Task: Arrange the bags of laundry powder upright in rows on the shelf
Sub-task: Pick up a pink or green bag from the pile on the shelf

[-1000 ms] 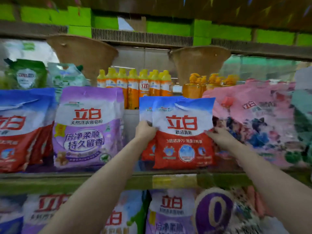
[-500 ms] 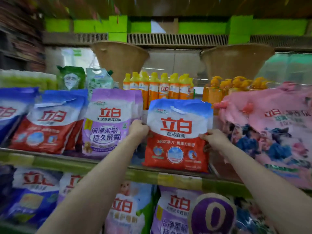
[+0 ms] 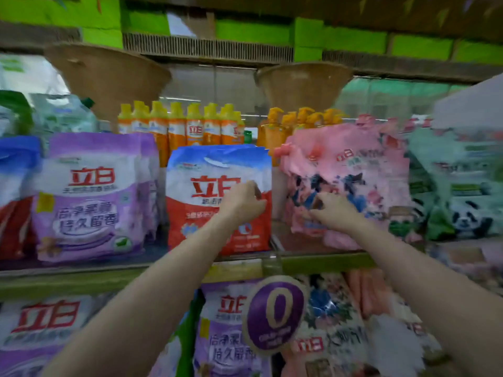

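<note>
Readable labels on the shelf stock

The purple bag and the red-and-blue bag both carried "立白"; a round purple sign showed "0".

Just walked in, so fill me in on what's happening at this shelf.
A person is straightening bags of laundry powder. The red and blue bag stands upright on the shelf between the purple bag and the pink bag. The left hand rests against its front; the right hand reaches to the pink bag.
</note>
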`<state>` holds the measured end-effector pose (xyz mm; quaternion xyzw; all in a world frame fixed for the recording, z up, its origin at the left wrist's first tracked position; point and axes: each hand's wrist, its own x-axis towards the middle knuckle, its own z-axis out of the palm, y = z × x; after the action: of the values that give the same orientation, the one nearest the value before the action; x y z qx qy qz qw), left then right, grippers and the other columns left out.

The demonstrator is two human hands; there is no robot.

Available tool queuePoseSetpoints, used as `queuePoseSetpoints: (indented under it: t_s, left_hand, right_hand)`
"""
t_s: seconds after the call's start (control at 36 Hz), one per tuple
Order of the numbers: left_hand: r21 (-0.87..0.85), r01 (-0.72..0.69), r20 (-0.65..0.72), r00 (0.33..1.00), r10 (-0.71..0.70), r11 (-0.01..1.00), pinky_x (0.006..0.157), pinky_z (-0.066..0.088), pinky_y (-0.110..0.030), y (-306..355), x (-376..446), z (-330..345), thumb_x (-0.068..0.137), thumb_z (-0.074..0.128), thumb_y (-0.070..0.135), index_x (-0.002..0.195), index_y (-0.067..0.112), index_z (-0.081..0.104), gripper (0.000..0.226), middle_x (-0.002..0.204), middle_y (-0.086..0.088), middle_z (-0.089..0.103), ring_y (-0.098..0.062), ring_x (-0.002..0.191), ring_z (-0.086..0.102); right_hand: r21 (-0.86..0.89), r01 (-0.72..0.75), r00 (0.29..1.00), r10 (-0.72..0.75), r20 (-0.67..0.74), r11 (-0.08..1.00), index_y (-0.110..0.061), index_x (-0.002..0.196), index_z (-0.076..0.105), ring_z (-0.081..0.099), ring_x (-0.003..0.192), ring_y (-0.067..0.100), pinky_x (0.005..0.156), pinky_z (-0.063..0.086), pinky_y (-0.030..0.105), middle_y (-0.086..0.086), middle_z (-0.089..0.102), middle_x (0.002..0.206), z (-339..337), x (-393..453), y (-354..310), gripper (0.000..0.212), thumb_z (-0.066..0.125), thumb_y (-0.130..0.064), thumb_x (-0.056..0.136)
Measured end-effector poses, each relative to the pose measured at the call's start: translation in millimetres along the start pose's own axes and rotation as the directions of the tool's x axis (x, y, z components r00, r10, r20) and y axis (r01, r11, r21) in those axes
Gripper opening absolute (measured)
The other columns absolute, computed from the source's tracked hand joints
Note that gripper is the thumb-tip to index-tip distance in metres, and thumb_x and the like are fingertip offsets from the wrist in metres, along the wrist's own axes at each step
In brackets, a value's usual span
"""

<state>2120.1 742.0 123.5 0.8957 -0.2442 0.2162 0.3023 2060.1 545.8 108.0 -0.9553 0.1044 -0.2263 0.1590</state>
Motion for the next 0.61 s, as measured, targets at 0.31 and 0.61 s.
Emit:
queuePoseSetpoints:
  t_s: [0.31,0.61]
  left_hand:
    - [0.141,-0.2,0.122,0.975,0.184,0.969,0.079,0.051,-0.038,88,16,57,0.086,0.057,0.03,0.089,0.005,0.061,0.025,0.098,-0.017,0.067,-0.031,0.093,0.062]
    - [-0.428,0.24,-0.076,0.951,-0.3,0.871,0.079,0.047,-0.035,135,65,113,0.094,0.053,0.03,0.084,-0.004,0.065,0.038,0.094,-0.025,0.066,-0.034,0.096,0.062]
  right_hand:
    - [0.028,-0.139,0.985,0.141,-0.1,0.99,-0.009,0.094,0.05,0.056,0.082,0.029,0.061,0.038,0.03,0.017,0.062,0.098,-70,-20,96,0.011,0.05,-0.02,0.092]
    - [0.413,-0.293,0.925,0.365,-0.105,0.862,0.002,0.146,0.021,0.036,0.135,0.034,0.104,0.035,0.038,0.017,0.033,0.149,-83,43,203,0.075,0.048,-0.046,0.094]
